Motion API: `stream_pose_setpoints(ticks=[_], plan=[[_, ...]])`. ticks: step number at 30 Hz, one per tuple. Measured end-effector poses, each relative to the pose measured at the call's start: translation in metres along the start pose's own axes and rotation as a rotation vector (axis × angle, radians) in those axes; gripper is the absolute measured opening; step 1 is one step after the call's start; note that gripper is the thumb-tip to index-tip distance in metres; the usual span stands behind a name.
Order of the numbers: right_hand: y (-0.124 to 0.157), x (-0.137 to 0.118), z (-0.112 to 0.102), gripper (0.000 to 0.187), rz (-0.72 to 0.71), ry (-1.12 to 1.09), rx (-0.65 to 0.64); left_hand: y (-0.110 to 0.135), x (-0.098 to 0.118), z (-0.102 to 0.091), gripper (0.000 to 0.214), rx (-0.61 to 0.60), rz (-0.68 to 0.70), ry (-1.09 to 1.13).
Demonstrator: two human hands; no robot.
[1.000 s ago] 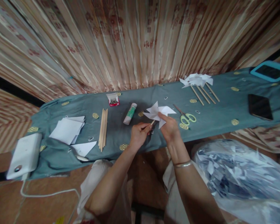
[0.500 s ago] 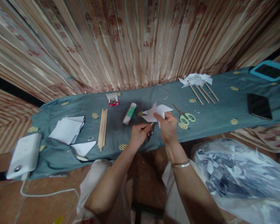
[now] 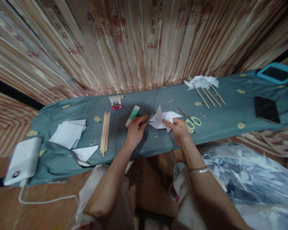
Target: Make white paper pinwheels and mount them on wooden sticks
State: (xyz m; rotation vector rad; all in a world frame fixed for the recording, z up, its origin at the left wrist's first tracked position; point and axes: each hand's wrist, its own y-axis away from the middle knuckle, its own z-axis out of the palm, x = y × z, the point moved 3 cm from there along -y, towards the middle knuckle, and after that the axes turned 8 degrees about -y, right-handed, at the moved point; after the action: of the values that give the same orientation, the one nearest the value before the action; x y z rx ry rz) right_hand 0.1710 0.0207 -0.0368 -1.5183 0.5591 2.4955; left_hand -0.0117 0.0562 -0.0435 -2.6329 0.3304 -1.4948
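Note:
My right hand (image 3: 180, 129) pinches a white paper pinwheel (image 3: 164, 117) just above the grey-green cloth of the table (image 3: 216, 127). My left hand (image 3: 134, 129) is closed round a thin wooden stick (image 3: 149, 118) whose tip reaches toward the pinwheel's left side. A green and white glue stick (image 3: 132, 116) lies right beside my left hand. Green-handled scissors (image 3: 191, 120) lie just right of my right hand. A small staple or pin (image 3: 155, 135) lies on the cloth between my hands.
Loose wooden sticks (image 3: 105, 132), a stack of white paper squares (image 3: 67, 134) and a white device (image 3: 21, 161) lie left. A small pin box (image 3: 115, 103) sits at the back. Finished pinwheels (image 3: 203, 83), a black phone (image 3: 266, 109), a blue-framed tablet (image 3: 277, 72) lie right. A plastic bag of scraps (image 3: 249, 179) is lower right.
Both hands have moved forward onto the table with the pinwheel and stick. The stick's tip now sits at the pinwheel's left side rather than under it.

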Motion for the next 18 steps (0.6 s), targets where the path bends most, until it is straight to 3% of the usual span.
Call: stream_pose_setpoints(ticks=[4, 7, 10, 13, 18], plan=[[0.003, -0.002, -0.002, 0.032, 0.045, 0.04, -0.081, 0.0, 0.007, -0.007, 0.027, 0.014, 0.013, 0.036], [0.006, -0.006, -0.001, 0.029, 0.094, 0.052, -0.164, 0.001, 0.016, -0.007, 0.029, 0.007, -0.096, 0.257], [0.011, -0.011, 0.003, 0.029, 0.17, 0.068, -0.252, 0.004, 0.029, -0.001, 0.041, -0.113, -0.255, 0.58], [0.014, -0.013, 0.007, 0.033, 0.21, 0.089, -0.311, 0.01, 0.04, 0.006, 0.042, -0.268, -0.36, 0.749], [0.015, -0.013, 0.011, 0.035, 0.228, 0.08, -0.342, 0.013, 0.04, 0.008, 0.044, -0.247, -0.457, 0.858]])
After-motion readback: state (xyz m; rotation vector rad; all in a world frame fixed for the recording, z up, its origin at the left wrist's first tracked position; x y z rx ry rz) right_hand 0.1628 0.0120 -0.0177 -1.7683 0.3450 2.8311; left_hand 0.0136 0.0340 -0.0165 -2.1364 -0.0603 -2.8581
